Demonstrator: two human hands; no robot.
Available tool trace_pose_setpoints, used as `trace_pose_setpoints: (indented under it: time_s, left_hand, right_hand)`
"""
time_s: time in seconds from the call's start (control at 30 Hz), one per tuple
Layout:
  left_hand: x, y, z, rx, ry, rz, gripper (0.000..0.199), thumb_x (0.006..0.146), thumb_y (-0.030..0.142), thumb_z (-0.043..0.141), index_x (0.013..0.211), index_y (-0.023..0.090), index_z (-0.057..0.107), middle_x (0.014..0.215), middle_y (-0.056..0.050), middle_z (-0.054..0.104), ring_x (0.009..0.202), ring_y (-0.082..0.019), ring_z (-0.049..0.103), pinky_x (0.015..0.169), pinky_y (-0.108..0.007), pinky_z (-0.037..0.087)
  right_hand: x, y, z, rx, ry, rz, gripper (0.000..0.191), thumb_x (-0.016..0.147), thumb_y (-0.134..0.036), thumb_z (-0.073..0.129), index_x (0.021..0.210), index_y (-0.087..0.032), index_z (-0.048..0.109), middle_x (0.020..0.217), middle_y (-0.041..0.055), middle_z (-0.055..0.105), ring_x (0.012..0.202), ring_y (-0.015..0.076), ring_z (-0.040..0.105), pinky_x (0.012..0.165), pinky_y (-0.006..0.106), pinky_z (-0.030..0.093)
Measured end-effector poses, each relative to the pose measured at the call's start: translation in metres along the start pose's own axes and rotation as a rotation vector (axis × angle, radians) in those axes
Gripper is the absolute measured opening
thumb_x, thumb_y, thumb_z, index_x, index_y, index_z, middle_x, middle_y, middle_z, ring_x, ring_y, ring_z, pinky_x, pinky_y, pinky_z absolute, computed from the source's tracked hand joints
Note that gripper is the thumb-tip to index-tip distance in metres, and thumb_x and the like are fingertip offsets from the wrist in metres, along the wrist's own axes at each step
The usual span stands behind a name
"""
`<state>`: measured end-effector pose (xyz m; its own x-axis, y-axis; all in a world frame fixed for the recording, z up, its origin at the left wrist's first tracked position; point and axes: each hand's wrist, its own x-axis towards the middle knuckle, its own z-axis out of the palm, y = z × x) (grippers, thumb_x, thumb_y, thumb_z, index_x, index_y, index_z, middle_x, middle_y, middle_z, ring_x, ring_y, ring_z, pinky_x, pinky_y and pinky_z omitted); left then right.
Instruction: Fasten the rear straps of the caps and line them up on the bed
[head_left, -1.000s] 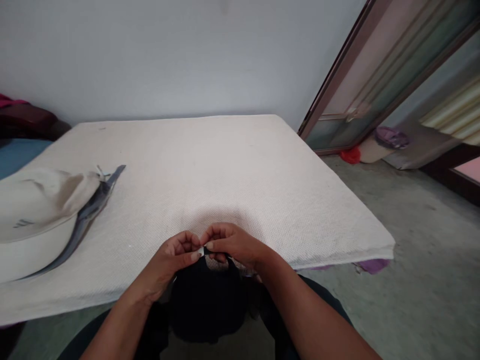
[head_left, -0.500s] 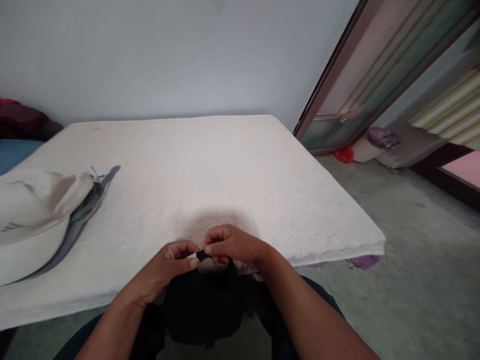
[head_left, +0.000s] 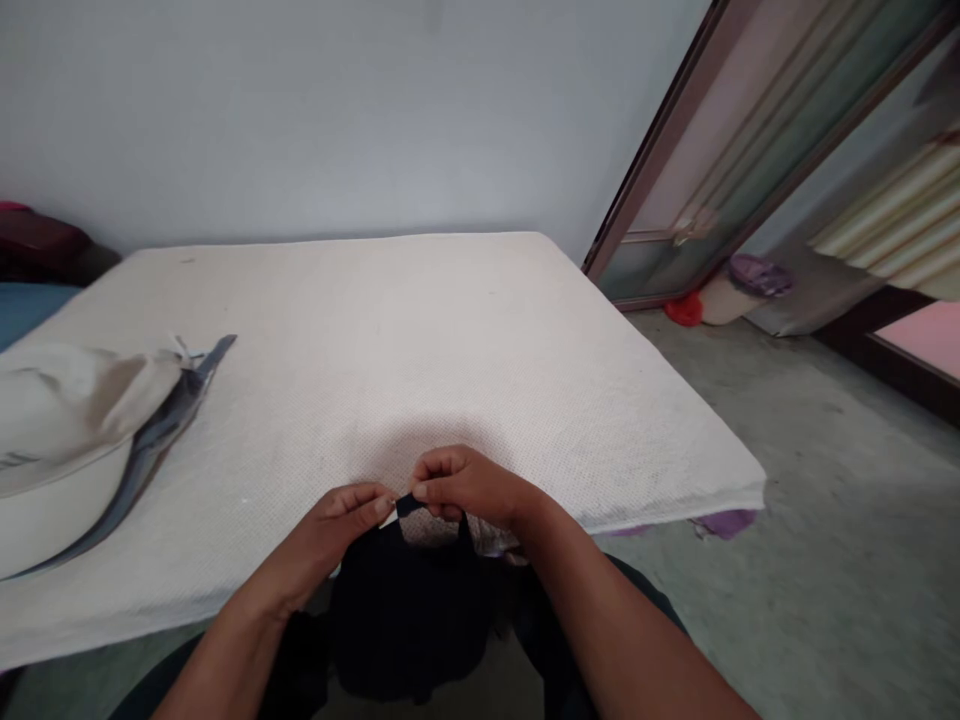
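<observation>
A black cap (head_left: pixel 409 620) hangs below my hands at the bed's front edge, its strap side up and the gap under the strap showing the light cover behind. My left hand (head_left: pixel 346 518) is closed, thumb and forefinger pinching the left end of the cap's black strap (head_left: pixel 407 504). Just right of it, my right hand (head_left: pixel 466 486) pinches the same strap between thumb and fingertips. A small white bit (head_left: pixel 389 517), perhaps a tag, shows by the left fingertips. My right fingers hide the strap's right part.
A bed or mattress with a white textured cover (head_left: pixel 420 330) stretches to the wall. At left lies a cream cap (head_left: pixel 67 430) stacked on a grey cap (head_left: pixel 154 450). A bin with a purple liner (head_left: pixel 757 280) and a red bag (head_left: pixel 683 309) are on the floor.
The strap has been lifted and the cap has dropped slightly, so the gap beneath the strap looks wider. My left thumb has shifted up along the strap; both hands keep their pinch.
</observation>
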<state>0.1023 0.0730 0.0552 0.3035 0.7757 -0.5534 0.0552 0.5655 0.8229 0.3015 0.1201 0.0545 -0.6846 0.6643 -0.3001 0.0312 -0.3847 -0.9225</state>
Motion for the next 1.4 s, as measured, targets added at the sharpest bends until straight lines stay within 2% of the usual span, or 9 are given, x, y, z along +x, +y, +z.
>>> trace_pose_setpoints:
  time_s: [0.13,0.5,0.6,0.7,0.8,0.93,1.0,1.23,1.4]
  left_hand:
    - [0.001,-0.003,0.000,-0.052,-0.040,-0.023,0.022,0.077,0.037,0.066,0.068,0.016,0.062,0.051,0.005,0.048,0.042,-0.005,0.038,0.042,-0.017,0.025]
    - [-0.003,0.015,-0.009,-0.615,0.124,0.128,0.015,0.070,0.027,0.073,0.067,0.014,0.065,0.053,0.002,0.059,0.044,-0.008,0.052,0.043,-0.017,0.044]
    - [-0.002,0.018,-0.006,-0.699,0.042,-0.002,0.017,0.077,0.027,0.066,0.066,0.014,0.065,0.052,0.000,0.060,0.043,-0.011,0.056,0.044,-0.021,0.047]
    - [-0.001,0.017,0.000,-0.722,0.048,-0.079,0.014,0.081,0.023,0.061,0.074,0.014,0.069,0.058,-0.004,0.067,0.050,-0.015,0.063,0.050,-0.025,0.053]
    - [0.000,0.015,0.006,-0.743,0.075,-0.090,0.015,0.082,0.018,0.058,0.082,0.014,0.072,0.066,-0.007,0.072,0.059,-0.020,0.069,0.059,-0.031,0.057]
    - [0.005,0.018,0.014,-0.770,0.153,-0.008,0.019,0.081,0.008,0.054,0.082,0.014,0.072,0.066,-0.005,0.073,0.058,-0.019,0.070,0.059,-0.029,0.058]
    - [0.010,0.021,0.015,-0.808,0.171,0.002,0.019,0.083,0.012,0.054,0.084,0.014,0.073,0.068,-0.006,0.074,0.062,-0.021,0.071,0.062,-0.032,0.059]
    - [0.036,0.025,0.005,-0.962,0.006,0.082,0.027,0.086,0.029,0.052,0.086,0.013,0.074,0.078,-0.008,0.077,0.085,-0.028,0.071,0.086,-0.041,0.054]
    - [0.042,0.034,0.014,-0.966,-0.162,0.110,0.033,0.090,0.032,0.046,0.091,0.014,0.074,0.084,-0.007,0.077,0.093,-0.026,0.069,0.095,-0.041,0.048]
  right_hand:
    - [0.000,0.001,0.000,0.001,0.004,-0.010,0.009,0.075,-0.022,0.060,0.072,-0.014,0.057,0.051,-0.0052,0.051,0.043,0.0051,0.041,0.042,0.019,0.031]
    - [-0.013,-0.004,-0.023,0.073,-0.007,-0.100,0.013,0.077,-0.027,0.066,0.081,-0.014,0.066,0.072,-0.0009,0.057,0.064,0.0083,0.049,0.060,0.022,0.037]
    - [-0.017,-0.007,-0.027,0.285,0.043,-0.108,0.015,0.076,-0.027,0.067,0.083,-0.014,0.065,0.070,-0.0018,0.055,0.059,0.0070,0.049,0.057,0.021,0.036]
    - [-0.020,-0.010,-0.030,0.439,0.108,-0.159,0.016,0.076,-0.027,0.068,0.082,-0.013,0.063,0.070,-0.0011,0.057,0.058,0.0069,0.051,0.057,0.021,0.038]
    - [-0.022,-0.013,-0.036,0.508,0.190,-0.221,0.017,0.077,-0.029,0.067,0.080,-0.013,0.062,0.066,-0.0010,0.057,0.054,0.0070,0.050,0.054,0.020,0.037]
    - [-0.022,-0.016,-0.044,0.552,0.309,-0.253,0.015,0.074,-0.027,0.067,0.076,-0.013,0.062,0.063,-0.0015,0.057,0.052,0.0068,0.049,0.051,0.020,0.036]
    - [-0.021,-0.017,-0.046,0.551,0.323,-0.243,0.015,0.073,-0.027,0.067,0.077,-0.012,0.063,0.064,-0.0010,0.057,0.052,0.0072,0.049,0.051,0.020,0.035]
    - [-0.020,-0.012,-0.050,0.572,0.304,-0.210,0.025,0.069,-0.021,0.070,0.092,-0.015,0.066,0.070,-0.0007,0.061,0.056,0.0068,0.050,0.052,0.018,0.036]
    - [-0.022,-0.009,-0.058,0.610,0.348,-0.237,0.033,0.068,-0.019,0.072,0.100,-0.017,0.063,0.077,0.0010,0.065,0.063,0.0091,0.058,0.059,0.020,0.041]
